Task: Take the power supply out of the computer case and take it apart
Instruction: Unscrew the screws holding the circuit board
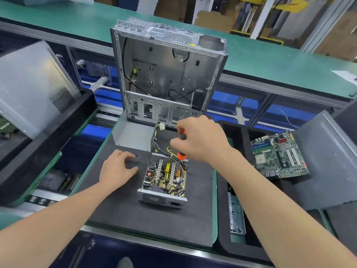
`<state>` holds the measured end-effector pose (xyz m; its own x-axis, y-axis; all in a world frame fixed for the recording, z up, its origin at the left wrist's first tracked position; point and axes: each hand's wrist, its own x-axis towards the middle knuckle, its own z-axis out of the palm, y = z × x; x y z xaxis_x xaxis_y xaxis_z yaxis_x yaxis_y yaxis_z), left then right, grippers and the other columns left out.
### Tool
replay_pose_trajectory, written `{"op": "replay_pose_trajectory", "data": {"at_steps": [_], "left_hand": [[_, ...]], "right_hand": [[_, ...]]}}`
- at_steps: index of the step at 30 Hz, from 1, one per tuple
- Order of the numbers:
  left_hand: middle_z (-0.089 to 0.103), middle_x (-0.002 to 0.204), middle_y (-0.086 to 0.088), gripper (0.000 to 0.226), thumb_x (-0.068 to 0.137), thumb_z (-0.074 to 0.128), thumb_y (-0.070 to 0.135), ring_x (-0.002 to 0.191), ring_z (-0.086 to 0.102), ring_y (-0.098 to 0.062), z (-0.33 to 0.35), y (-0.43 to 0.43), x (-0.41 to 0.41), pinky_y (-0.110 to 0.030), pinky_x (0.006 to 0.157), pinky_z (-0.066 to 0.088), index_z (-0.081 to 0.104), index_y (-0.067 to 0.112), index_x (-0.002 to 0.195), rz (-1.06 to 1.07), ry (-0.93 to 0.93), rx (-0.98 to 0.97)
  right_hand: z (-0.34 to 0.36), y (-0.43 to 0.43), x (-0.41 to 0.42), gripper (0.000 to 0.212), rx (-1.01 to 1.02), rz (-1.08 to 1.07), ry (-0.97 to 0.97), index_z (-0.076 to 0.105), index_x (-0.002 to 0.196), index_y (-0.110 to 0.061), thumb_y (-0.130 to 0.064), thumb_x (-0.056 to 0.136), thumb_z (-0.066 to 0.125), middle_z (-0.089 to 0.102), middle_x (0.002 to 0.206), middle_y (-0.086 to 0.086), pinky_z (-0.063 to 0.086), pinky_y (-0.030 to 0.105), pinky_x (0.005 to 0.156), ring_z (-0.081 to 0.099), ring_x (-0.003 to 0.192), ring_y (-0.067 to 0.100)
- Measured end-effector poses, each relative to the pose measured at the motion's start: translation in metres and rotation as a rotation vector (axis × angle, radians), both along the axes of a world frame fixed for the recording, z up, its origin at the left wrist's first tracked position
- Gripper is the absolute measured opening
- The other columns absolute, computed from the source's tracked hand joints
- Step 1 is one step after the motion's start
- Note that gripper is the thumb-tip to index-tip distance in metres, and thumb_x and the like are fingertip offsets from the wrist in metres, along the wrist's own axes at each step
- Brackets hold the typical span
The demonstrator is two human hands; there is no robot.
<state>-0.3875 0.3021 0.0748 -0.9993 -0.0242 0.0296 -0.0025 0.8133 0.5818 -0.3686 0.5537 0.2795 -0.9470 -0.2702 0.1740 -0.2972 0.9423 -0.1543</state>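
Observation:
The power supply (164, 180) lies on the black mat (135, 219) with its cover off, circuit board and coils exposed, its fan grille toward me. Its bent grey cover (133, 135) lies behind it. A bundle of yellow and black wires (159, 144) runs from the supply toward the empty computer case (166, 74), which stands upright at the back. My right hand (201, 140) grips an orange and black screwdriver (181, 154), tip down at the supply's far right corner. My left hand (117, 169) hovers with curled fingers over the mat beside small screws (139, 157), left of the supply.
A motherboard (278, 155) lies in the black tray at the right. Grey metal panels lean at the right (324, 161) and the far left (29, 88). A green conveyor belt (270, 60) runs behind the case. A metal bracket (236, 217) lies in the near right tray.

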Motion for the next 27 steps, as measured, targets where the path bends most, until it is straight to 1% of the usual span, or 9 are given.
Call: {"op": "replay_pose_trajectory", "data": {"at_steps": [2, 5, 8, 11, 16, 19, 22, 24, 27], "left_hand": [[0.061, 0.108, 0.008, 0.029, 0.082, 0.082, 0.020, 0.100, 0.063, -0.019, 0.015, 0.013, 0.003, -0.045, 0.094, 0.050, 0.073, 0.028, 0.109, -0.055, 0.190, 0.063], [0.061, 0.104, 0.013, 0.022, 0.088, 0.074, 0.017, 0.097, 0.059, -0.007, 0.047, 0.048, 0.010, -0.034, 0.088, 0.047, 0.072, 0.028, 0.106, -0.323, 0.321, 0.225], [0.068, 0.098, 0.015, 0.019, 0.091, 0.068, 0.019, 0.095, 0.066, -0.010, 0.068, 0.085, 0.019, -0.021, 0.081, 0.049, 0.075, 0.031, 0.103, -0.589, 0.134, 0.349], [0.074, 0.097, 0.020, 0.025, 0.092, 0.066, 0.013, 0.094, 0.067, -0.003, 0.066, 0.106, 0.022, -0.012, 0.079, 0.047, 0.077, 0.035, 0.097, -0.710, -0.115, 0.287], [0.075, 0.091, 0.015, 0.041, 0.088, 0.058, 0.000, 0.092, 0.066, -0.006, 0.049, 0.116, 0.017, -0.030, 0.084, 0.052, 0.079, 0.035, 0.087, -0.876, -0.219, 0.032], [0.075, 0.092, 0.016, 0.037, 0.086, 0.061, -0.001, 0.096, 0.064, -0.007, 0.041, 0.115, 0.014, -0.039, 0.089, 0.050, 0.081, 0.030, 0.089, -1.000, -0.116, -0.023], [0.069, 0.092, 0.022, 0.029, 0.087, 0.056, 0.013, 0.095, 0.051, 0.009, 0.036, 0.113, 0.010, -0.046, 0.097, 0.038, 0.074, 0.035, 0.086, -1.044, -0.012, -0.174], [0.065, 0.088, 0.023, 0.027, 0.085, 0.053, 0.014, 0.091, 0.046, 0.013, 0.033, 0.115, 0.005, -0.046, 0.100, 0.035, 0.071, 0.034, 0.081, -1.022, -0.011, -0.181], [0.067, 0.088, 0.020, 0.032, 0.083, 0.055, 0.006, 0.090, 0.051, 0.006, 0.030, 0.119, 0.000, -0.048, 0.104, 0.036, 0.072, 0.032, 0.076, -0.982, -0.061, -0.124]], "right_hand": [[0.001, 0.005, 0.003, 0.021, 0.006, -0.005, -0.001, 0.048, 0.066, -0.021, -0.037, 0.073, 0.060, 0.051, 0.059, -0.006, 0.025, 0.024, 0.052, 0.049, 0.060, 0.023], [0.001, 0.013, 0.009, 0.022, 0.015, -0.014, -0.019, 0.047, 0.064, -0.023, -0.039, 0.072, 0.061, 0.055, 0.062, -0.005, 0.029, 0.025, 0.053, 0.055, 0.065, 0.027], [-0.005, 0.021, 0.014, 0.021, 0.033, -0.023, -0.044, 0.053, 0.066, -0.022, -0.040, 0.072, 0.062, 0.060, 0.065, -0.004, 0.029, 0.026, 0.053, 0.058, 0.067, 0.028], [-0.016, 0.030, 0.021, 0.023, 0.043, -0.034, -0.056, 0.057, 0.067, -0.019, -0.041, 0.071, 0.063, 0.059, 0.062, -0.003, 0.031, 0.026, 0.053, 0.058, 0.064, 0.026], [-0.037, 0.044, 0.031, 0.025, 0.029, -0.062, -0.096, 0.052, 0.065, -0.019, -0.041, 0.073, 0.063, 0.055, 0.061, -0.003, 0.033, 0.029, 0.055, 0.056, 0.064, 0.030], [-0.048, 0.050, 0.035, 0.024, -0.002, -0.074, -0.097, 0.054, 0.067, -0.019, -0.041, 0.073, 0.062, 0.057, 0.065, -0.002, 0.029, 0.028, 0.054, 0.054, 0.065, 0.031], [-0.056, 0.052, 0.035, 0.024, -0.028, -0.068, -0.096, 0.058, 0.071, -0.019, -0.043, 0.073, 0.058, 0.058, 0.065, -0.001, 0.030, 0.028, 0.053, 0.056, 0.067, 0.034], [-0.060, 0.050, 0.034, 0.036, -0.050, -0.063, -0.094, 0.057, 0.072, -0.018, -0.052, 0.070, 0.047, 0.059, 0.066, 0.000, 0.029, 0.029, 0.053, 0.057, 0.068, 0.035], [-0.065, 0.048, 0.030, 0.048, -0.069, -0.059, -0.086, 0.055, 0.071, -0.019, -0.062, 0.066, 0.034, 0.061, 0.068, 0.001, 0.027, 0.030, 0.053, 0.056, 0.069, 0.033]]}}
